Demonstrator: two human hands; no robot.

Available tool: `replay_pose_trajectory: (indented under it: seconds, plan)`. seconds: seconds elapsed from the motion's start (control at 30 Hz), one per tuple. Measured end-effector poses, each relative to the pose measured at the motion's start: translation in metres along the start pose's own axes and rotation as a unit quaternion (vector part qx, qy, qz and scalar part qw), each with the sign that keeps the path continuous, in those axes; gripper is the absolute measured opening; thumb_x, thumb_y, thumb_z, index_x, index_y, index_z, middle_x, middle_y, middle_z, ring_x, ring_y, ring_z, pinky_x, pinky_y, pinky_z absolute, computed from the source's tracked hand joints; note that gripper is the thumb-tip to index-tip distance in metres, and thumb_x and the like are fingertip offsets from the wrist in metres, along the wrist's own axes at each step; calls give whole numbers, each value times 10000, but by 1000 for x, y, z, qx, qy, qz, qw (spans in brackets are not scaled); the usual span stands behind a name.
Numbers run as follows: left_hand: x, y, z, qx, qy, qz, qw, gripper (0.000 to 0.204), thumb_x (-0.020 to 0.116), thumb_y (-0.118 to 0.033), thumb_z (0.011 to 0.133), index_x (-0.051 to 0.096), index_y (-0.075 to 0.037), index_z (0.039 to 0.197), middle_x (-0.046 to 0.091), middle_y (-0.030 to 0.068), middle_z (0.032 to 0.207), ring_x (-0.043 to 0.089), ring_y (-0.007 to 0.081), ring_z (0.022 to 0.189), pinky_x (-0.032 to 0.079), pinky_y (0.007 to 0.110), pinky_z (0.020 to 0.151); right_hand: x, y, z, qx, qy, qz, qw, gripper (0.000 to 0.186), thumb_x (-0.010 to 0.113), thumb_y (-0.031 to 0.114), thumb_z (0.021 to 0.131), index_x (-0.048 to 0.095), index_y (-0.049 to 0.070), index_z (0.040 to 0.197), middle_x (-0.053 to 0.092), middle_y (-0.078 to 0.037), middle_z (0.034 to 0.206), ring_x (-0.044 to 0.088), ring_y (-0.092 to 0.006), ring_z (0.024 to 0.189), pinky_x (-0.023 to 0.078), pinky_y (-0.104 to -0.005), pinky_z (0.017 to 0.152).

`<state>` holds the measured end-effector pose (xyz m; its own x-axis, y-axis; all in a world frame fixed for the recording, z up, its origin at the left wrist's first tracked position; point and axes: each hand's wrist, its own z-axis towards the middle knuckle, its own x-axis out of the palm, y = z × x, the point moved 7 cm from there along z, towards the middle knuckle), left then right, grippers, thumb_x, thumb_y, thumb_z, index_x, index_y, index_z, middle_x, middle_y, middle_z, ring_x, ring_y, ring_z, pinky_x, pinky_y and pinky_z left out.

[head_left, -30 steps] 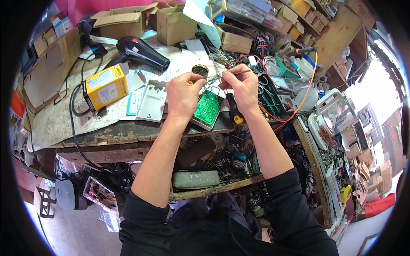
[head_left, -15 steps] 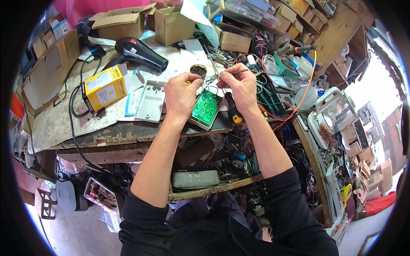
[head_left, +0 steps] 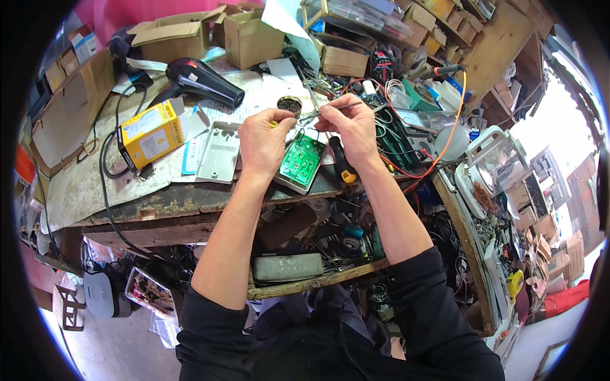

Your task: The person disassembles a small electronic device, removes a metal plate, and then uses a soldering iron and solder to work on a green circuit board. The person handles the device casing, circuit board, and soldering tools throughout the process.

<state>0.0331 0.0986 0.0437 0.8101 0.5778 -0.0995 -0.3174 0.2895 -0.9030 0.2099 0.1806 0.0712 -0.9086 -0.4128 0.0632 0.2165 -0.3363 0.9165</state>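
- I have the workbench [head_left: 155, 208] across the middle of the frame, its worn front edge running left to right.
- The left hand [head_left: 262, 143], at centre, is closed in a pinch on something small; I cannot tell exactly what (the fingers cover most of it).
- The right hand [head_left: 348, 132], right of centre, pinches a thin dark rod between thumb and fingers.
- Between and below them I see the green circuit board [head_left: 301, 160] in a pale casing; its long axis runs steeply from lower left to upper right, far end towards the top of the frame.
- Left of it, the open pale shell [head_left: 219, 152] lies on a similar slant.
- Just right of the board, a black-and-yellow handle [head_left: 341, 160] points its yellow end down and slightly right.
- Above the hands sits a round tin [head_left: 289, 104].
- The thin dark rod [head_left: 354, 105] lies nearly level, its right end projecting past the fingers.
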Motion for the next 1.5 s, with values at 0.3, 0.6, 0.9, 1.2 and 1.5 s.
replay_pose_trajectory:
  seconds: [0.3, 0.6, 0.9, 1.2, 1.5]
  plan:
    - [2, 5, 2, -6, 10, -9, 1000, 164, 797, -96, 861, 801, 3, 992, 763, 75, 810, 655, 99, 723, 516, 267, 684, -7, -7, 4, 27, -24, 53, 998, 144, 738, 66, 934, 609, 11, 968, 718, -105, 852, 716, -166, 684, 621, -311, 644]
    - [3, 3, 1, -6, 10, -9, 1000, 173, 798, -90, 857, 802, -1, 1004, 752, 61, 797, 635, 88, 710, 505, 261, 667, -6, -7, 3, 25, -23, 40, 999, 140, 740, 62, 931, 612, 12, 959, 716, -104, 835, 713, -167, 680, 618, -307, 638]
    - [5, 4, 2, -12, 20, -16, 1000, 179, 785, -99, 867, 801, -3, 1018, 752, 56, 815, 629, 82, 722, 505, 255, 676, -8, -11, 5, 41, -6, 71, 997, 125, 728, 61, 929, 617, 13, 961, 717, -107, 849, 720, -182, 686, 632, -321, 645]
    - [8, 7, 3, -13, 28, -13, 999, 176, 772, -101, 881, 794, 2, 1022, 744, 51, 811, 623, 81, 718, 507, 259, 675, -11, -14, 6, 49, -3, 103, 993, 106, 709, 46, 935, 618, 6, 972, 714, -113, 870, 728, -191, 711, 648, -346, 658]
    - [9, 11, 4, -27, 32, -17, 999, 164, 765, -110, 876, 800, -18, 1006, 762, 104, 820, 689, 137, 734, 541, 291, 708, -14, -16, 5, 55, -21, 105, 993, 116, 710, 48, 938, 621, -4, 989, 717, -118, 867, 733, -193, 719, 654, -352, 675]
